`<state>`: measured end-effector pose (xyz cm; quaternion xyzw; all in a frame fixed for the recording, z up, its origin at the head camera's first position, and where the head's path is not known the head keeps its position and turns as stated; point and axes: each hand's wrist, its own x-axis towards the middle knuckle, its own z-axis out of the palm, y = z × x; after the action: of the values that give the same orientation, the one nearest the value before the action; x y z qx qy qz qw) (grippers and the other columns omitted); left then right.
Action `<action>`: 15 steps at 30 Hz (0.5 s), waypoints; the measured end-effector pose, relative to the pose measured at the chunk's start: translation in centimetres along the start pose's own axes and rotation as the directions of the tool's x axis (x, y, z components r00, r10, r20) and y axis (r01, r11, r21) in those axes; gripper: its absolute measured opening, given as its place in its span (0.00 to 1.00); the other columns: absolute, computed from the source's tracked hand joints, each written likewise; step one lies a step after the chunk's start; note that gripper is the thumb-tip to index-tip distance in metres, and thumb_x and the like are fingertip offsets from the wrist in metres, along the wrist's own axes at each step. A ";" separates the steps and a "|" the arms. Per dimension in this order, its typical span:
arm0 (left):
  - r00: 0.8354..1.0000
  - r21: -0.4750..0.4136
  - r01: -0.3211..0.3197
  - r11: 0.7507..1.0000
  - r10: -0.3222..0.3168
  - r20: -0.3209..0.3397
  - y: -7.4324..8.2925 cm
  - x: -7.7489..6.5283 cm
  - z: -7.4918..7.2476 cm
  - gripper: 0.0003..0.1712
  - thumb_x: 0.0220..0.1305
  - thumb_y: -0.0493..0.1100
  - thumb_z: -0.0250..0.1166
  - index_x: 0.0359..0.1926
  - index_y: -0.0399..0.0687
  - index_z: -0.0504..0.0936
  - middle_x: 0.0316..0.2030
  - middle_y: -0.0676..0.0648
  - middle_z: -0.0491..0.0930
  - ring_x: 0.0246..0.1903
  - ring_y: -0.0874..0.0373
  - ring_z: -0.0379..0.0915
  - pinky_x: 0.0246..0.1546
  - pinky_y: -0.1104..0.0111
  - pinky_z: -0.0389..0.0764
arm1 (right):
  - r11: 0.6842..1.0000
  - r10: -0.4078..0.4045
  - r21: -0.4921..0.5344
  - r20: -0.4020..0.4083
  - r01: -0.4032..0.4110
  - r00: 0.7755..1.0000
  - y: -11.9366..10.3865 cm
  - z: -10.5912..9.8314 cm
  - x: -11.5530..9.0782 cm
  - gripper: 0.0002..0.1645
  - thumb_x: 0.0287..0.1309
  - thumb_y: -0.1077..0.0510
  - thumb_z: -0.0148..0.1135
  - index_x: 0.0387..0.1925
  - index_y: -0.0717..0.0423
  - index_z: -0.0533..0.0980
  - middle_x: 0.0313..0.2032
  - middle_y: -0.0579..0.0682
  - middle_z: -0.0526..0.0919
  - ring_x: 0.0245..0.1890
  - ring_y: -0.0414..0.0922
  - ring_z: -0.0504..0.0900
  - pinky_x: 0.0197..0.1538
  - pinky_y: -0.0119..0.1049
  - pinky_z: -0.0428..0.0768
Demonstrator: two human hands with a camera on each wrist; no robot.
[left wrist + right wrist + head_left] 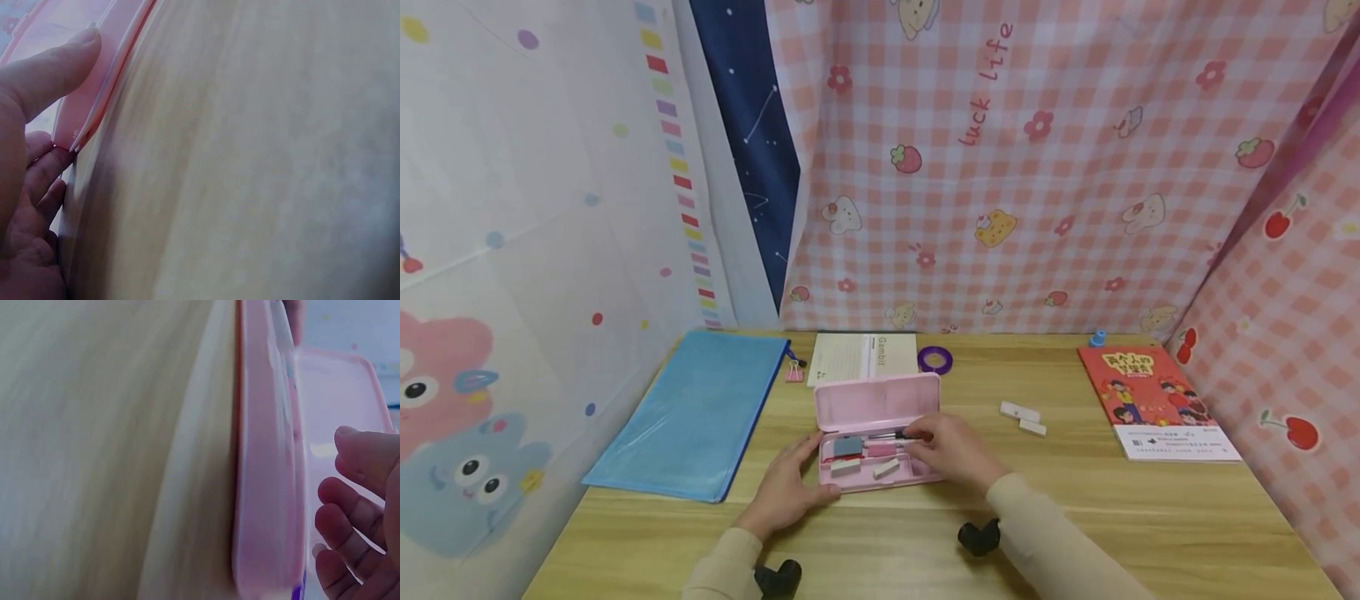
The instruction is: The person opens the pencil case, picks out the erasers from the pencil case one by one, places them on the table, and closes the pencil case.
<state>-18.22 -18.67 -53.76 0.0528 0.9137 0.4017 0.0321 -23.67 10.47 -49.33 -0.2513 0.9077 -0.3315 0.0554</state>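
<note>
A pink pencil case [880,482] lies on the table with its lid [877,402] raised. Inside are a grey block [848,446], pale erasers [886,468], a pink-and-white piece [880,450] and a dark slim pen [887,436]. My left hand [788,487] holds the case's left end, thumb at the front corner and fingers along the side. Over the right end is my right hand [951,450], fingertips at the pen's end. In the right wrist view its fingers [347,500] are loosely bent above the case, with no object visible between them.
Behind the case lie a notebook [850,358], purple tape roll [935,360] and pink binder clip [794,373]. A blue folder [692,417] is at left. On the right are white erasers [1019,412], a red book [1142,392] and a small blue object [1098,338].
</note>
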 end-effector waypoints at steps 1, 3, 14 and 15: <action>1.000 0.000 -0.001 1.000 0.001 -0.002 0.0 0.0 0.0 0.56 0.45 0.59 0.76 0.72 0.50 0.61 0.69 0.35 0.59 0.68 0.36 0.52 0.65 0.42 0.56 | 1.000 -0.016 -0.013 0.015 0.016 1.000 -0.3 0.4 0.3 0.12 0.59 0.52 0.66 0.44 0.49 0.83 0.34 0.38 0.80 0.34 0.38 0.75 0.40 0.33 0.78; 1.000 -0.002 -0.008 1.000 0.008 -0.005 0.0 0.0 0.0 0.56 0.45 0.59 0.77 0.72 0.49 0.62 0.69 0.34 0.59 0.67 0.35 0.52 0.65 0.42 0.56 | 0.998 -0.042 -0.037 0.028 0.043 0.999 -0.6 1.0 0.7 0.13 0.59 0.51 0.66 0.44 0.49 0.84 0.32 0.36 0.79 0.32 0.37 0.74 0.37 0.31 0.77; 1.000 -0.005 -0.003 1.000 0.003 -0.006 0.0 0.1 0.0 0.56 0.44 0.59 0.76 0.72 0.48 0.61 0.69 0.34 0.59 0.68 0.35 0.52 0.65 0.41 0.55 | 0.997 -0.025 -0.074 0.049 0.029 0.998 -0.4 2.3 1.5 0.10 0.60 0.47 0.64 0.38 0.47 0.84 0.25 0.33 0.78 0.25 0.35 0.74 0.30 0.29 0.75; 1.000 -0.005 -0.002 1.000 0.002 -0.005 0.0 0.1 0.0 0.56 0.44 0.60 0.76 0.72 0.49 0.61 0.69 0.34 0.59 0.68 0.35 0.51 0.65 0.41 0.55 | 0.997 -0.025 -0.075 0.052 0.029 0.998 -0.4 2.4 1.6 0.10 0.61 0.47 0.64 0.38 0.46 0.85 0.25 0.33 0.78 0.25 0.35 0.74 0.31 0.29 0.75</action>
<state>-18.29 -18.66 -53.82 0.0524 0.9127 0.4042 0.0296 -24.24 8.06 -50.86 -0.2740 0.9144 -0.2910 0.0644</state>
